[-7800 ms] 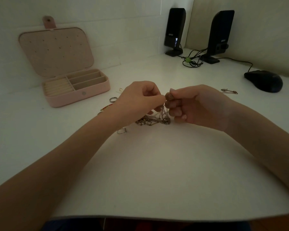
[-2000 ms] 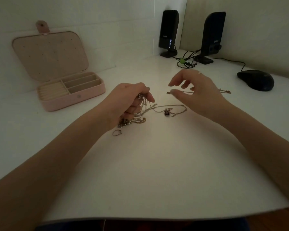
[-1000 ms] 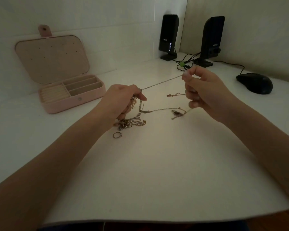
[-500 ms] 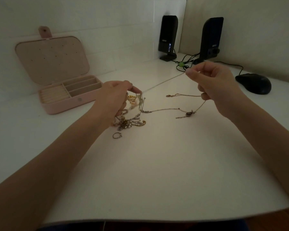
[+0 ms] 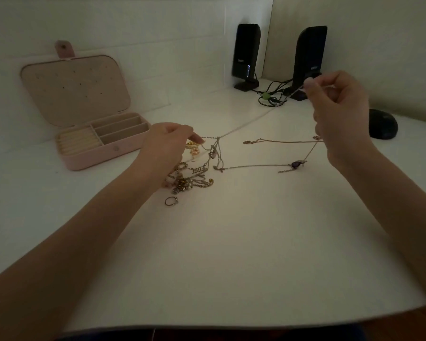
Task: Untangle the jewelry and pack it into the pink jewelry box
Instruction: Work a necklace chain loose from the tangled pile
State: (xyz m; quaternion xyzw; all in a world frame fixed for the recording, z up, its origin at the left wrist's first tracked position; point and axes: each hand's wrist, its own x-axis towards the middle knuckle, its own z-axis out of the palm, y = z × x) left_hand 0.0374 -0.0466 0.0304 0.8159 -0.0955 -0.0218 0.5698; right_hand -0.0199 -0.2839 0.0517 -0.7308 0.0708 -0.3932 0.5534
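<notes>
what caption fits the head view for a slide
Right hand pulls a thin chain taut from the tangled jewelry held by the left hand, open pink jewelry box waiting.

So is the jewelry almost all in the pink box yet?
Not yet. The pink box is open, its slots bare. The right hand pulls one chain taut while the left hand holds the tangle. A ring lies loose. All packing remains.

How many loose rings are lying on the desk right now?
1 plainly visible: a ring lies on the desk, just in front of the tangled jewelry pile by the left wrist. More rings may be hidden in the pile or under the left hand.
</notes>
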